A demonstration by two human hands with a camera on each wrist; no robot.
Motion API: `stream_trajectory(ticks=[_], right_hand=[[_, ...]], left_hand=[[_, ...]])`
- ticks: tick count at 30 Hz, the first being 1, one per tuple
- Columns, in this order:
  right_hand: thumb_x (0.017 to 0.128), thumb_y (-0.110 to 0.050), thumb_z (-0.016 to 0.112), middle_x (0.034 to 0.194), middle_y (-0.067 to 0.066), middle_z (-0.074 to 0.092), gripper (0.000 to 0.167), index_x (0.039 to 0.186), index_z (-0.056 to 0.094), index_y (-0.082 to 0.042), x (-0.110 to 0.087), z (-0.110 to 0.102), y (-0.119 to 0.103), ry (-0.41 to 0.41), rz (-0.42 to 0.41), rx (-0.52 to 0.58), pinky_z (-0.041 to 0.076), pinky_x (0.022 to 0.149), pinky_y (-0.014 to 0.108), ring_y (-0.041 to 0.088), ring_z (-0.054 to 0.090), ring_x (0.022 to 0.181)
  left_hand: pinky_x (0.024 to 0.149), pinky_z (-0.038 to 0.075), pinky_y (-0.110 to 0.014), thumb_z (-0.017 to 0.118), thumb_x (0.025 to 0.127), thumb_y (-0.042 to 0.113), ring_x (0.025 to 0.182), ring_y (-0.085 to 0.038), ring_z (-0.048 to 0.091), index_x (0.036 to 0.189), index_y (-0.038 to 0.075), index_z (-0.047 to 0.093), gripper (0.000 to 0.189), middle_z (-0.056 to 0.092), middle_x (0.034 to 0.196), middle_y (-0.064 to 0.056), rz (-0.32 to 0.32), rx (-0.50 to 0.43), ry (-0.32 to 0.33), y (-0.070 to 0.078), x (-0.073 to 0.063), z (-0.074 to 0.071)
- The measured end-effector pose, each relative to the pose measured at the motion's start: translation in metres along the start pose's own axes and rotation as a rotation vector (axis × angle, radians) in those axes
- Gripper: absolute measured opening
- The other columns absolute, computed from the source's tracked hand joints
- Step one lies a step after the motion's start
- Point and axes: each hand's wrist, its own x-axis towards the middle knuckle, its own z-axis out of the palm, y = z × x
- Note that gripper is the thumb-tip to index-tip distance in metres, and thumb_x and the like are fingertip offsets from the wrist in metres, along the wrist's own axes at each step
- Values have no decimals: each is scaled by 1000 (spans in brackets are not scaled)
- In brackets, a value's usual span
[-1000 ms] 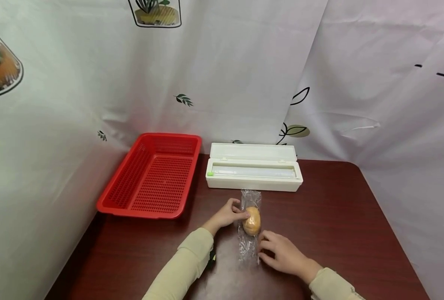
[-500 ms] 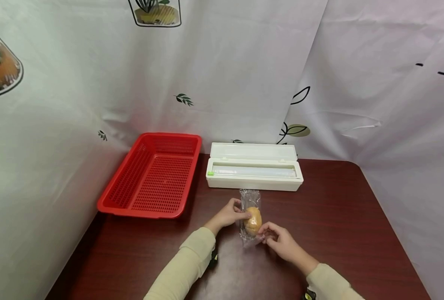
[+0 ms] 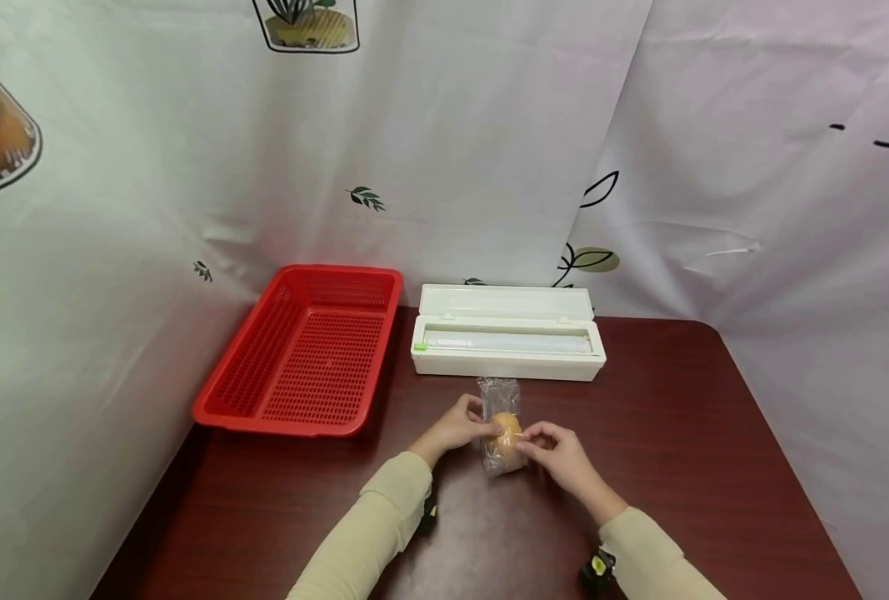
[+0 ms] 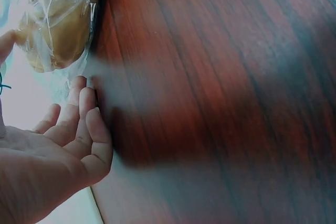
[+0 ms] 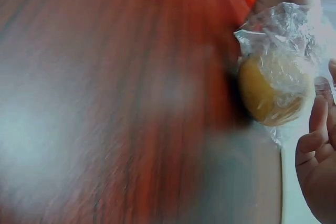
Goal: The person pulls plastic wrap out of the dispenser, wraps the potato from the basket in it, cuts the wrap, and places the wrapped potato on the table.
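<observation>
A yellow oval food item, its exact kind unclear, lies on a strip of clear plastic wrap. Film covers its near end, crinkled and shiny in both wrist views. My left hand presses the thumb onto the item's left side; its other fingers are loosely bent by the wrap, apart from the item in the left wrist view. From the right, my right hand pinches the edge of the near flap of wrap between thumb and forefinger, over the item. The underside of the item is hidden.
Behind the hands stands a white plastic-wrap dispenser, lid raised, a roll inside and a green slider at its left. A red perforated basket is at the back left. Printed cloth hangs around the dark wood table.
My right hand has taken the near end of the wrap and drawn it up and away from me, over the item. My left hand has stayed with its thumb on the item.
</observation>
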Motion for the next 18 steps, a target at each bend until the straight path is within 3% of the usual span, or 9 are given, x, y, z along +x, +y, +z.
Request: stream_trajectory(ticks=[10, 14, 18], right_hand=[[80, -10, 72, 64, 0, 56, 17, 85, 62, 3, 12, 6, 2, 108, 241, 79, 38, 48, 23, 10, 45, 52], [80, -10, 71, 61, -1, 54, 17, 84, 59, 1, 15, 9, 2, 101, 284, 77, 37, 46, 25, 12, 44, 51], [81, -11, 70, 60, -1, 53, 17, 83, 57, 0, 16, 8, 3, 81, 302, 77, 37, 46, 25, 11, 46, 53]], left_hand=[[68, 49, -37, 74, 77, 14, 76, -24, 56, 122, -4, 42, 58, 57, 89, -15, 15, -64, -30, -2, 4, 1], [73, 49, -38, 71, 81, 22, 84, -25, 60, 127, -1, 41, 60, 59, 96, -16, -9, -151, -63, -6, 2, -4], [63, 50, -38, 64, 86, 32, 79, -26, 61, 117, 2, 45, 46, 61, 94, -19, -37, -193, -3, -7, -6, -12]])
